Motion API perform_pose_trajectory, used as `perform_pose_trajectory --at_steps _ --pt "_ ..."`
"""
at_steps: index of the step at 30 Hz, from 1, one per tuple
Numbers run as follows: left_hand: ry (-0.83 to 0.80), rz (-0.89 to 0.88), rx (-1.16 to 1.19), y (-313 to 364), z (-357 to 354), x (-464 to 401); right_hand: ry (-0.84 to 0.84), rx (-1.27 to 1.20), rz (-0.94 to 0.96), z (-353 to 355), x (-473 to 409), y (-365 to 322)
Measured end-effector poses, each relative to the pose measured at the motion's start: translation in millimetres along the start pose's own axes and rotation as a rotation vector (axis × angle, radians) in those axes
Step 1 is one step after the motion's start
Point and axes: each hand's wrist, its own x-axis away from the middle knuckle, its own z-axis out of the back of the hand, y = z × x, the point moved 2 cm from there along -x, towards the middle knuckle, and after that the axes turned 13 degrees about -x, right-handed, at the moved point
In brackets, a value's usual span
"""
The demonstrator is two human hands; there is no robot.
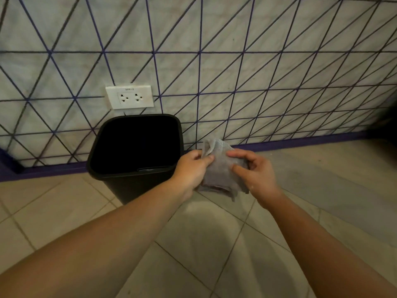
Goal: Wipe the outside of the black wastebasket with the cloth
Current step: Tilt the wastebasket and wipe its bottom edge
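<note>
The black wastebasket (pixel 137 147) is a plain plastic bin with rounded corners and a dark, open mouth. It stands upright on the tiled floor (pixel 64 211), mouth up, back against the wall just below the white socket (pixel 130 97). Just right of its rim, the left hand (pixel 191 168) and right hand (pixel 255 173) pinch a crumpled grey cloth (pixel 221 168) between them.

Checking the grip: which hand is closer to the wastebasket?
The left hand, holding the cloth right beside the wastebasket rim; the right hand grips the cloth's far side.
</note>
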Motion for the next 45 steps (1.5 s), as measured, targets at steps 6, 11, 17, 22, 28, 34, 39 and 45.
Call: perform_pose_trajectory --at_steps 6,11,17,22,28,34,39,45 --pt "-0.07 0.14 0.247 -17 -29 -3 0.17 0.076 -0.318 27 -27 13" --pt "-0.095 0.147 0.244 -20 -51 -18 0.034 -0.327 -0.932 45 -34 45" --pt "-0.032 0.337 0.259 -36 -61 -56 0.159 -0.073 -0.69 52 -70 88" --pt "-0.058 0.349 0.158 -64 -81 -98 0.174 0.13 -0.52 54 -104 112" --pt "0.115 0.195 -0.222 -86 -89 -141 0.191 0.344 -0.379 58 -136 160" --pt "0.162 0.061 -0.522 -105 -88 -159 0.207 0.418 -0.407 70 -144 193" --pt "0.174 0.068 -0.615 -105 -82 -159 0.241 0.443 -0.401 75 -141 196" --pt "0.182 -0.027 -0.669 -88 -79 -142 0.228 0.422 -0.337 67 -129 174"
